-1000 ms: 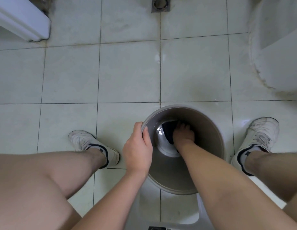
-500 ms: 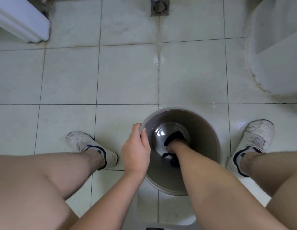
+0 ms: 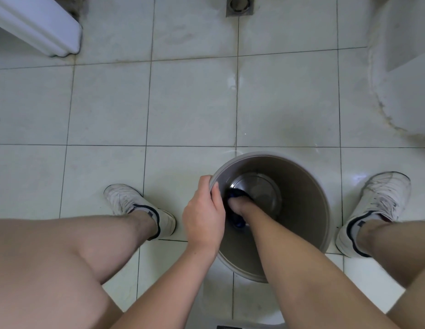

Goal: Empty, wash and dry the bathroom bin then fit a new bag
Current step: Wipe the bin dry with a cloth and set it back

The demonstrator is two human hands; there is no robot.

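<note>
Head view, left hand (image 3: 203, 216) fingers curled on bin (image 3: 301, 186) rim — right hand (image 3: 238, 206) (grip unclear) on dark cloth (image 3: 234, 219).

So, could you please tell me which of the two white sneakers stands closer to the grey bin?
The right-foot white sneaker, almost touching the round grey plastic bin; the left-foot sneaker stands clearly apart.

Grey bin (image 3: 301, 198) upright on floor, dark cloth (image 3: 235, 219) inside

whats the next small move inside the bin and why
Probably sweep the dark cloth across to the far side of the bin floor. The right hand presses it at the near-left edge, the left hand grips the rim, and the shiny far side looks unwiped.
</note>
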